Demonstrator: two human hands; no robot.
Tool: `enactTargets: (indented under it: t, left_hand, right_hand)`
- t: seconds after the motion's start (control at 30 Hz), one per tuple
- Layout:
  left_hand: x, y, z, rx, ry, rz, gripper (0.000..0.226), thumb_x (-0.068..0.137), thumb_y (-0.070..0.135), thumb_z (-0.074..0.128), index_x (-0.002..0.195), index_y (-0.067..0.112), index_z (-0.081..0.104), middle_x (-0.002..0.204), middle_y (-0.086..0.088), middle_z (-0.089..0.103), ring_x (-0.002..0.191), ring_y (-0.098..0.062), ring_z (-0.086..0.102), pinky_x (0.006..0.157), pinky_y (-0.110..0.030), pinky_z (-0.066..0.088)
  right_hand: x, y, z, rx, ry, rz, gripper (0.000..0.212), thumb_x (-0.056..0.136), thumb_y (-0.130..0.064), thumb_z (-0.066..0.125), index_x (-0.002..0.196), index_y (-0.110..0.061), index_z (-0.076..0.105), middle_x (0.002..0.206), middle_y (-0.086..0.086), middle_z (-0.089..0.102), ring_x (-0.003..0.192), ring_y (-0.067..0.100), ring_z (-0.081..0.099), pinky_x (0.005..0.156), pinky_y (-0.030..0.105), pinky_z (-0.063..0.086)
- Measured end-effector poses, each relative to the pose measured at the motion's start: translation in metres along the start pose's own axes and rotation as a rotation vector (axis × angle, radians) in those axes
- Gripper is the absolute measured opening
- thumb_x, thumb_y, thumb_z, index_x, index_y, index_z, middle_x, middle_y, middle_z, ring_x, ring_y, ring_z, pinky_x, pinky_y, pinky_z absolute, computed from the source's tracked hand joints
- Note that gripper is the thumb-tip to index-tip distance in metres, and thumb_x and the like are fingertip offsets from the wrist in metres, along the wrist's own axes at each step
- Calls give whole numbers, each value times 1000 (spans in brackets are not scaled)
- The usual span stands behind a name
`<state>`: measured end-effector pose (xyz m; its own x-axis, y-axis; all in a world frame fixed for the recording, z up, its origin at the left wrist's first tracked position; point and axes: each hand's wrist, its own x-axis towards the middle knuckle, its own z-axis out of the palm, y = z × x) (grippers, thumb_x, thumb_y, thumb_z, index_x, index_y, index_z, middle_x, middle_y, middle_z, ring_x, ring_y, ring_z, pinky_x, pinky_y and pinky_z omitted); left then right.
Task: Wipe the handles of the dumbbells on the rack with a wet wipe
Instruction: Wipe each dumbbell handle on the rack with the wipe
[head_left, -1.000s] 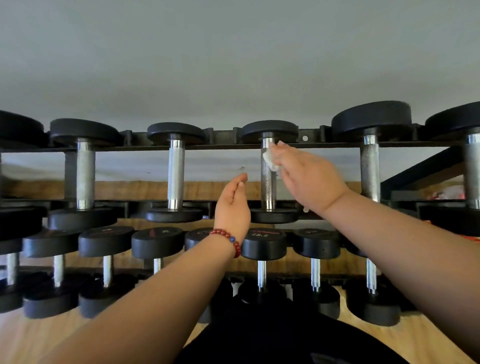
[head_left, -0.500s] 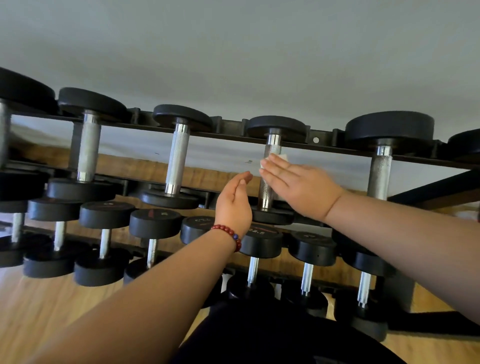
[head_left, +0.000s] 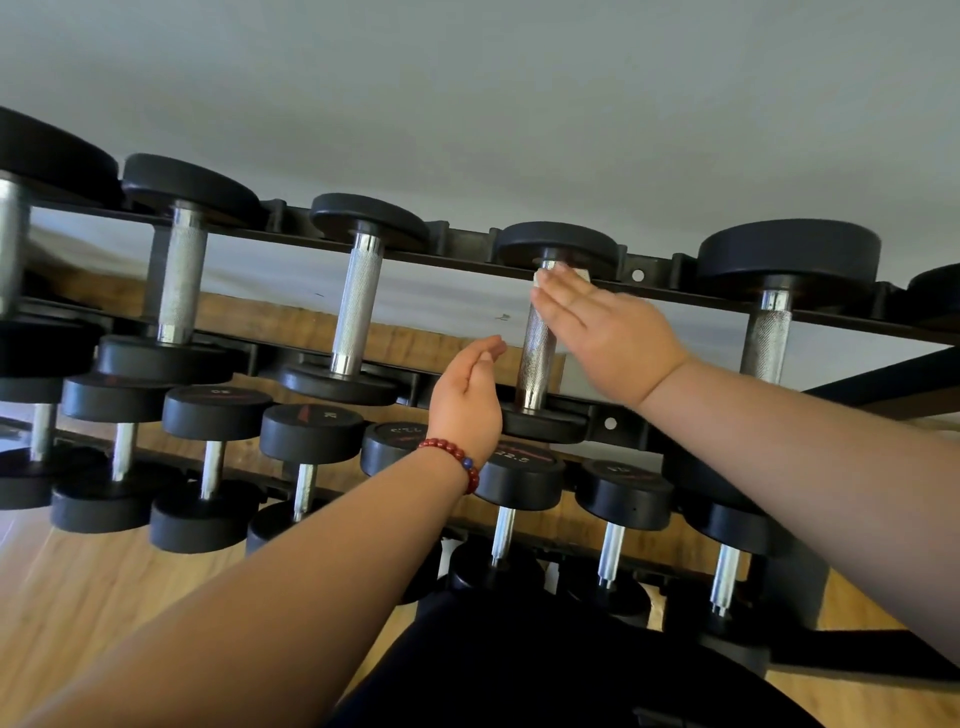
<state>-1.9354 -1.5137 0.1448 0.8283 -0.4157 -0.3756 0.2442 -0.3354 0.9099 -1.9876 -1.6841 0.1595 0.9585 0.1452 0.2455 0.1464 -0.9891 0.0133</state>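
Pressing wet wipe (head_left: 566, 272) under flat right hand (head_left: 608, 332) onto dumbbell handle (head_left: 536, 364) top, left hand (head_left: 465, 402) relaxed, empty, beside it

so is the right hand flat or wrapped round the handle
Flat: the right hand lays straight fingers across the top of the handle, with the wipe peeking out beneath.

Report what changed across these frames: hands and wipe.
The right hand stopped pinching the wet wipe. Its fingers straightened and now press the wipe flat against the top of the same dumbbell handle. The left hand stayed open beside that handle, touching nothing.
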Motion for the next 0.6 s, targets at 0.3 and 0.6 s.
enactTargets:
  t: [0.3,0.6]
  left_hand:
    - [1,-1,-2,-12,-12,-5,32,103,20,36,125,24,59,123,13,61,118,-1,53,98,-18,37]
    - [2,-2,-3,9,-30,15,32,102,19,38,125,23,60,124,12,60,118,-2,52,87,-8,35]
  right_hand:
    - [1,7,-4,16,-25,2,64,65,16,72,126,2,58,130,20,59,119,34,57,93,43,41]
    - [2,2,-3,102,-86,23,57,72,15,55,129,4,55,133,22,55,124,37,53,93,51,50]
